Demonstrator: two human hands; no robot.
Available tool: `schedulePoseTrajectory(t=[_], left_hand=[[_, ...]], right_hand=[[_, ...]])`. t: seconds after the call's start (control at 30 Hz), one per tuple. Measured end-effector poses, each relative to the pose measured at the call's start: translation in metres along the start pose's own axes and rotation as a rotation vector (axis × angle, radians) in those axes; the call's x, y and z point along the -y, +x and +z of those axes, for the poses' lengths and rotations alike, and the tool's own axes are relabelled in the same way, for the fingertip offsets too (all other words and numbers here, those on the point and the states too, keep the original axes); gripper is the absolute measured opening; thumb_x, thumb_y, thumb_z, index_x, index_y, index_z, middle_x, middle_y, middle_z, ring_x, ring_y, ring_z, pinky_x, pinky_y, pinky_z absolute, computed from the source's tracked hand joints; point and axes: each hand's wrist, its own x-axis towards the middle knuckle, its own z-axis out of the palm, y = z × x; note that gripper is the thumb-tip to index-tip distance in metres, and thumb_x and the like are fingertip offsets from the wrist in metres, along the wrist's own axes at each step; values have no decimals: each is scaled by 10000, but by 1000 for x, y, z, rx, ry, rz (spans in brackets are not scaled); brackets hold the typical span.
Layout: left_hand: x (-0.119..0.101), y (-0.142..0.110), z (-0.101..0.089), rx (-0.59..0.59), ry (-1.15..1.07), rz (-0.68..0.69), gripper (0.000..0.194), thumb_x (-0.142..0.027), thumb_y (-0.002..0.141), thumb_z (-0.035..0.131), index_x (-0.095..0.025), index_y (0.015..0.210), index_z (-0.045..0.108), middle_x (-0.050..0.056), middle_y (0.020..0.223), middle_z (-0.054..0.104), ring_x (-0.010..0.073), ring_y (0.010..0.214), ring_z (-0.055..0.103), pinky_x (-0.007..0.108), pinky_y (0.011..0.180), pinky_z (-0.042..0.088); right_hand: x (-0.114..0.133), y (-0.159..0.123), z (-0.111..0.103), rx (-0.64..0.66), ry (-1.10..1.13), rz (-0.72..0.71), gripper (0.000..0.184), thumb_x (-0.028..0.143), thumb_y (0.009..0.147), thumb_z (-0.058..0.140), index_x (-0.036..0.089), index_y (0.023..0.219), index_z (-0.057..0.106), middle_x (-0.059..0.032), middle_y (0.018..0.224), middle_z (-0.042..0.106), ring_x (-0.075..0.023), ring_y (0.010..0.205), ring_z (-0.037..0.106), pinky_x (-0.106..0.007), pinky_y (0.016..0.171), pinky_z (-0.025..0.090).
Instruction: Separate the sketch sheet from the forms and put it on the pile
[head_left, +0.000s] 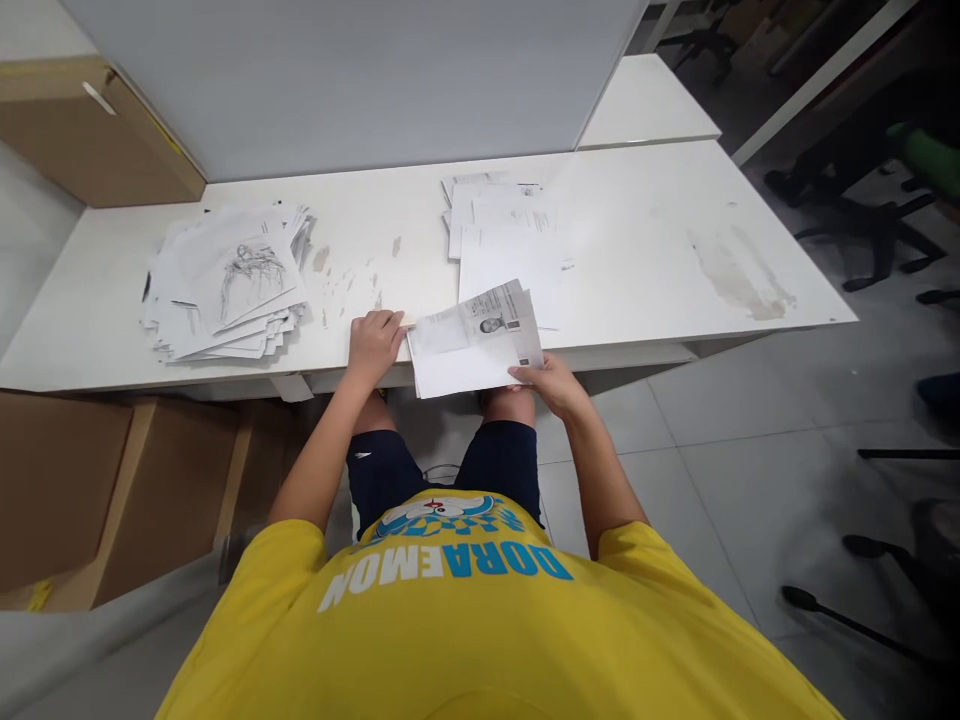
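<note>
A printed sheet of paper (pixel 472 340) with a small photo on it lies folded at the front edge of the white table (pixel 660 250). My right hand (pixel 547 383) pinches its lower right corner. My left hand (pixel 373 343) rests with curled fingers on the table at the sheet's left edge, touching it. Just behind the sheet lies a small stack of printed papers (pixel 502 230). A larger, messy pile of papers (pixel 225 280) with a sketch on top sits to the left.
A grey partition panel (pixel 360 80) stands along the table's back. Cardboard boxes (pixel 97 480) sit under the table on the left, another box (pixel 90 130) at the back left. Chair bases (pixel 870 230) stand on the tiled floor at right.
</note>
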Motion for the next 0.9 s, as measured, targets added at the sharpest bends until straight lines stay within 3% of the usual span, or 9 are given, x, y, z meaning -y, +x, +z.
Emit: schedulePoseTrajectory(t=[0.17, 0.3, 0.43, 0.5, 0.57, 0.67, 0.8, 0.9], left_hand=[[0, -2, 3, -40, -37, -10, 434, -403, 1020, 328, -186, 1252, 622, 152, 1176, 674, 292, 1098, 572, 406, 846, 384], [-2, -4, 7, -93, -77, -42, 477, -443, 1023, 297, -207, 1290, 613, 154, 1178, 668, 295, 1099, 560, 407, 872, 387], [-5, -6, 8, -100, -83, -61, 486, -415, 1025, 287, -208, 1368, 563, 163, 1196, 649, 296, 1093, 552, 417, 895, 384], [-5, -6, 8, -94, -87, -65, 483, -394, 1025, 288, -201, 1383, 548, 173, 1201, 641, 301, 1097, 547, 428, 904, 381], [-6, -6, 8, -85, -92, -67, 483, -387, 1025, 287, -194, 1385, 545, 180, 1206, 635, 306, 1105, 542, 433, 907, 378], [-6, -4, 10, -67, -92, -79, 476, -398, 1026, 300, -193, 1373, 554, 177, 1216, 631, 310, 1116, 541, 428, 913, 371], [-6, -2, 12, -61, -87, -103, 449, -400, 1018, 346, -198, 1351, 570, 167, 1215, 634, 321, 1110, 546, 430, 911, 367], [-7, -2, 10, -68, -74, -101, 429, -372, 1017, 359, -200, 1347, 573, 161, 1185, 648, 309, 1075, 556, 421, 883, 375]], right_hand=[[-2, -4, 1, -14, -70, -68, 243, 289, 620, 811, 183, 776, 658, -55, 680, 673, -245, 668, 663, -427, 670, 597], [3, -10, -18, -77, -182, -119, 204, 286, 686, 797, 218, 830, 669, -61, 670, 640, -324, 802, 696, -494, 704, 623], [39, -13, -42, -190, -214, -234, 158, 269, 725, 787, 224, 782, 647, -53, 691, 599, -313, 829, 688, -526, 750, 619], [66, -9, -34, -220, -155, -310, 169, 225, 723, 788, 216, 775, 628, -42, 740, 588, -257, 814, 668, -490, 776, 613], [90, -1, -6, -222, -37, -365, 176, 155, 717, 769, 204, 782, 612, -19, 768, 568, -171, 755, 624, -406, 773, 609], [110, 20, 67, -33, 82, -336, 159, 75, 766, 672, 182, 771, 555, 20, 724, 514, -91, 678, 562, -296, 764, 597], [121, 64, 177, 372, -90, -297, 185, 109, 780, 701, 143, 883, 551, 12, 768, 556, -144, 810, 617, -364, 824, 611], [145, 107, 243, 589, -274, -300, 249, 56, 728, 748, 118, 864, 549, -7, 778, 584, -200, 885, 646, -441, 853, 605]])
